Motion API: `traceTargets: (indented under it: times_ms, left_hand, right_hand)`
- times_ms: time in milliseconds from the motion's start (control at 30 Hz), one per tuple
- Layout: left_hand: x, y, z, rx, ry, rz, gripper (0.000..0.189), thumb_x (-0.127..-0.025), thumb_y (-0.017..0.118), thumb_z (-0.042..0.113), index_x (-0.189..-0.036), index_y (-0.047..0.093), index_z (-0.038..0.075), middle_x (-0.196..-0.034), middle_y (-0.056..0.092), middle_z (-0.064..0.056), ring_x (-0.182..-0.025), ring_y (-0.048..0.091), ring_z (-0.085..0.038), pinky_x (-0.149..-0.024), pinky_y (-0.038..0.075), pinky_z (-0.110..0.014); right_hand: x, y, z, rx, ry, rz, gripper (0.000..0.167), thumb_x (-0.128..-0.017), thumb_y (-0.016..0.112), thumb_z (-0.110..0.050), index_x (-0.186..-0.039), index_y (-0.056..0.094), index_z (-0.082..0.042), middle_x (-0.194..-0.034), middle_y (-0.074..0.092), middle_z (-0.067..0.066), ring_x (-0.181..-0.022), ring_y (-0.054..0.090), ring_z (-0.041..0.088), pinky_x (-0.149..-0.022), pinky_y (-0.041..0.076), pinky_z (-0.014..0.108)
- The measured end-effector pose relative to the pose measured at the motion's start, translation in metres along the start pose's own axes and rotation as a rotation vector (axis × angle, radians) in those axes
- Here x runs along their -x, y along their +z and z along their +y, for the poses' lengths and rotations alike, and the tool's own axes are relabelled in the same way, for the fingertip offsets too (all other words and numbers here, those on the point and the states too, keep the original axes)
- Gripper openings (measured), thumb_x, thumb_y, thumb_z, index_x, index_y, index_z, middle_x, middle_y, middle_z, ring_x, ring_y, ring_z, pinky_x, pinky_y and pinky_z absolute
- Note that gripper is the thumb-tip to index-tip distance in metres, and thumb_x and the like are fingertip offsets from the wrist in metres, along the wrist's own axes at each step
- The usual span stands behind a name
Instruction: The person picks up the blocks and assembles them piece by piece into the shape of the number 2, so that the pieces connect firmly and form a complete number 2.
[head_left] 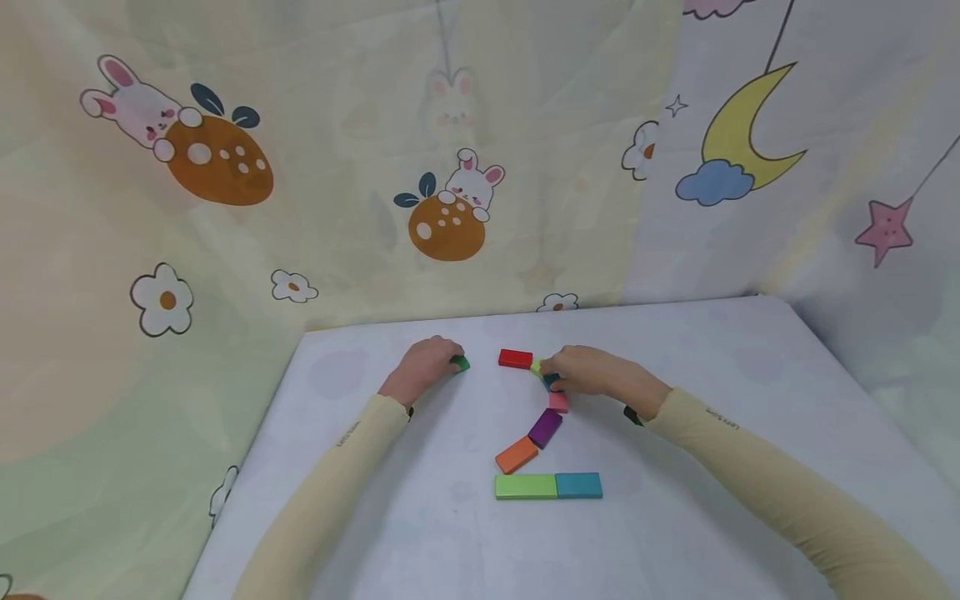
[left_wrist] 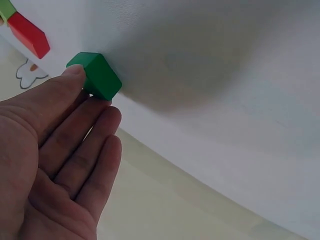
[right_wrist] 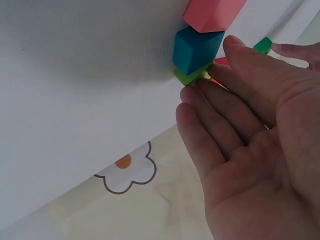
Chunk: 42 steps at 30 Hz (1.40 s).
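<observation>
My left hand (head_left: 425, 367) pinches a green block (left_wrist: 97, 75) between thumb and fingers at the left, close over the white table. On the right, my right hand (head_left: 596, 371) has its fingers extended and slightly bent. Its fingertips are right at a blue block (right_wrist: 196, 49) and a light green block (right_wrist: 189, 76), with the thumb tip by the blue block's edge. A pink block (head_left: 558, 402) lies on the near side of the blue one. Left of the light green block lies a red block (head_left: 515, 358), apart from the green block. My right hand partly covers the blue and light green blocks.
A purple block (head_left: 545, 428) and an orange block (head_left: 517, 455) continue the curved row toward me. Below them, a lime green block (head_left: 525, 487) and a teal block (head_left: 579, 485) lie end to end. Behind the white table (head_left: 675, 533) hangs a printed cloth (head_left: 337, 167).
</observation>
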<state>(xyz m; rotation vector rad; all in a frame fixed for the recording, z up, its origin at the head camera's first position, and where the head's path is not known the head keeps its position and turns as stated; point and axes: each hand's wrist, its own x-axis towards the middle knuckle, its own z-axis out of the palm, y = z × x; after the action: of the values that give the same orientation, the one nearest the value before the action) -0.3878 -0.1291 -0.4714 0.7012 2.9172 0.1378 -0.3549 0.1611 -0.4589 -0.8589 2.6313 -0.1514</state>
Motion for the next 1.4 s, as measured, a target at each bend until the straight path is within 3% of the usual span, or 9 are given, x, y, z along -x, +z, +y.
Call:
traceTargets:
  times_ms: [400,833,1400]
  left_hand:
    - [-0.015,0.000,0.027,0.023,-0.017,-0.021,0.026,-0.094,0.072,0.017,-0.118,0.074,0.010,-0.108,0.074,-0.004,-0.096,0.061,-0.019,-0.094,0.055,-0.034]
    - [-0.019,0.005,0.036,0.031,-0.027,-0.017,0.023,-0.094,0.072,0.019,-0.115,0.075,0.010,-0.101,0.073,-0.003,-0.089,0.058,-0.018,-0.088,0.056,-0.031]
    - [-0.022,0.004,0.043,0.047,-0.008,-0.015,0.031,-0.094,0.073,0.021,-0.123,0.072,0.012,-0.114,0.073,-0.005,-0.098,0.061,-0.019,-0.094,0.056,-0.033]
  right_hand:
    - [0.001,0.001,0.000,-0.016,-0.001,0.006,0.033,-0.093,0.074,-0.021,-0.124,0.068,-0.011,-0.099,0.071,0.000,-0.086,0.058,0.014,-0.080,0.057,0.026]
    - [0.001,0.002,-0.002,-0.012,0.011,0.019,0.032,-0.092,0.074,-0.021,-0.122,0.069,-0.012,-0.100,0.071,0.001,-0.087,0.059,0.015,-0.082,0.058,0.027]
    - [0.000,0.003,0.000,0.013,0.017,0.012,0.034,-0.092,0.074,-0.023,-0.125,0.068,-0.013,-0.102,0.071,0.001,-0.089,0.060,0.014,-0.084,0.058,0.028]
